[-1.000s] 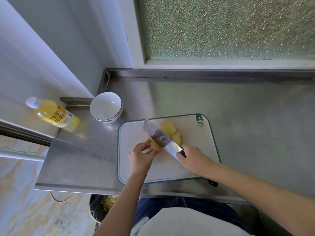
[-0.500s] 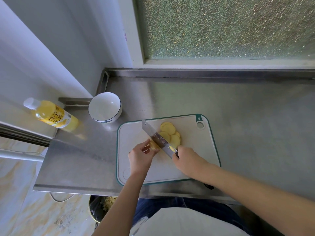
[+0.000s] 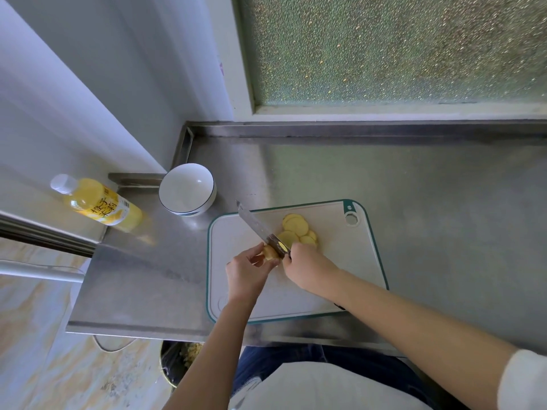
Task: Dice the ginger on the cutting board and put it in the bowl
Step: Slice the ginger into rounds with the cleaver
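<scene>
1 cutting board (image 3: 233,241): white plastic, teal rim, rounded corners, hang hole at far right corner; flat on bench (image 3: 414,202) by front edge.
1 ginger stub (image 3: 270,252): knobbly, tan skin, near board centre, pinched by left hand (image 3: 247,272), fingers curled round it.
1 knife (image 3: 254,224): broad steel blade, edge down against stub's right side, tip toward board's far left corner; handle clamped in right hand (image 3: 307,269), fist closed.
hands close together, nearly touching.
ginger slices (image 3: 297,230): abt 5 thin yellow rounds, overlapping, just beyond blade; exact count unclear.
1 bowl (image 3: 186,189): white ceramic, dark rim line, round, upright, toward far left bench corner, just off board.
1 bottle (image 3: 99,204): clear plastic, yellow liquid, white cap, printed label, at left bench edge.
bench: brushed stainless, raised lip along back.
room: frosted pebbled window (image 3: 384,48) behind bench, pale wall at left.
</scene>
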{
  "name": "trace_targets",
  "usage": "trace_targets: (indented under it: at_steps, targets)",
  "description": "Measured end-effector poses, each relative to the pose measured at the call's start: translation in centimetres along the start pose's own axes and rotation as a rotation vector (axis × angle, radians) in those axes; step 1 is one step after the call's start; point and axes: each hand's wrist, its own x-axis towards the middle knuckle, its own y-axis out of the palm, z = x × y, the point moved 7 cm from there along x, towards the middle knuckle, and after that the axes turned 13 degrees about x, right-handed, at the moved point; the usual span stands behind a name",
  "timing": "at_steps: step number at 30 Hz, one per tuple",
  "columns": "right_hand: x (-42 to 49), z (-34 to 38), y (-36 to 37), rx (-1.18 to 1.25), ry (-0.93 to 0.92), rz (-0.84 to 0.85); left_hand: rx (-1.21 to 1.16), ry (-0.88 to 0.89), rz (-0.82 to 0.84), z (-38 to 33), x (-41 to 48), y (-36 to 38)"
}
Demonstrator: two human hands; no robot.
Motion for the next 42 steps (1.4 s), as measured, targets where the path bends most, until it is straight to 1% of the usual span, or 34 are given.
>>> trace_targets:
  at_steps: [4,8,15,25,30,34,42]
  targets:
    - [-0.7,-0.8,-0.2,0.051,0.009,0.022,0.024,0.010,0.029,0.0,0.3,0.1]
    - [-2.2,-1.8,-1.0,0.028,0.035,0.026,0.033,0.002,0.038,0.0,0.6,0.1]
    - [-3.9,-3.2,-1.2,0.005,0.069,0.090,0.038,0.011,0.048,0.1,0.6,0.0]
    - [-3.5,-2.9,-0.4,0.042,0.082,0.042,0.025,0.021,0.053,0.1,0.6,0.0]
    - [-2.0,-1.6,0.2,0.065,0.035,0.001,0.002,0.023,0.067,0.0,0.5,0.1]
    - [-1.2,-1.7,0.7,0.020,-0.009,-0.036,-0.068,-0.010,0.085,0.8,0.4,0.3]
    - [-0.4,-2.0,-0.1,0.079,0.026,0.009,-0.066,-0.010,0.059,0.9,0.4,0.4]
